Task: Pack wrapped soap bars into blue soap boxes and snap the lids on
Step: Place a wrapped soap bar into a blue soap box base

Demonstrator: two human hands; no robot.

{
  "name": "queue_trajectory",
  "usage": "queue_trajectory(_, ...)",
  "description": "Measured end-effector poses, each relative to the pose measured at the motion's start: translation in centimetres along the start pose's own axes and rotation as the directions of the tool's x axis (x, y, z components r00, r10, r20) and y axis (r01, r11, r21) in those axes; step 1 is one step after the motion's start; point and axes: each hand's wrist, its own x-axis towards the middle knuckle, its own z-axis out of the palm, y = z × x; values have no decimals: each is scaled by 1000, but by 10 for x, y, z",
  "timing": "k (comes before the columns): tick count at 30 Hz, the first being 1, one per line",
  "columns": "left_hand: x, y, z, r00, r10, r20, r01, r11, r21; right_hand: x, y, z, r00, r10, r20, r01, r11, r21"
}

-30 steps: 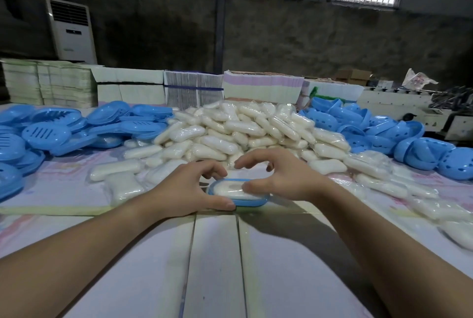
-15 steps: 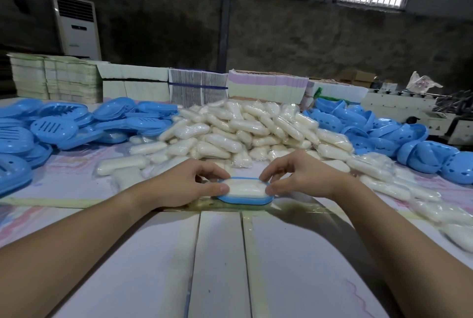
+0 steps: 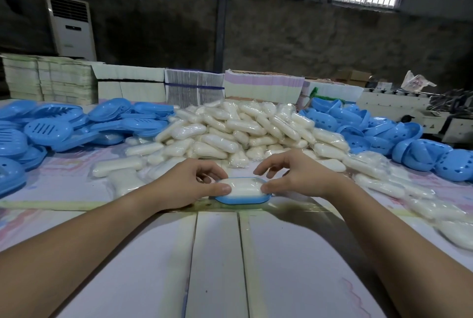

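Head view: a soap bar [image 3: 244, 186] is seated in a blue box [image 3: 242, 198] on the table [image 3: 217, 261], no lid on it. The bar's left end is pinched by the left hand [image 3: 188, 186], thumb on top; its right end is pinched by the right hand [image 3: 298, 177]. Behind, a soap pile [image 3: 243, 131] is flanked by slotted lids [image 3: 76, 123] at left and box bases [image 3: 384, 133] at right.

A white wrapped soap bar [image 3: 243, 186] lies flat in an open blue soap box [image 3: 242, 198] on the tabletop [image 3: 217, 253].
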Motion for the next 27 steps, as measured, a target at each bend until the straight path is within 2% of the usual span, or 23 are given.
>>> queue_trajectory(5,-5,1,-3,996,-11,87,3,995,101,-2,2,-2,1000,-7,14,5,991,131)
queue_trajectory(8,-6,2,0,997,32,75,-46,982,185,0,4,-1,996,8,-85,2,994,114)
queue_trajectory(12,-6,6,7,991,118,70,-130,971,198,3,5,3,983,4,-182,0,1000,21)
queue_trajectory(15,-6,8,9,976,190,106,-208,956,205,4,8,2,955,20,-296,-13,1000,27)
queue_trajectory(19,-7,6,12,967,225,121,-243,956,163,9,23,-19,864,89,-496,-106,994,-7)
queue_trajectory(22,-4,3,11,964,234,130,-256,948,188,5,44,-48,751,189,-632,-212,977,41)
queue_trajectory(27,2,-12,8,977,192,96,-211,941,265,-32,105,-105,594,298,-747,-516,854,-70)
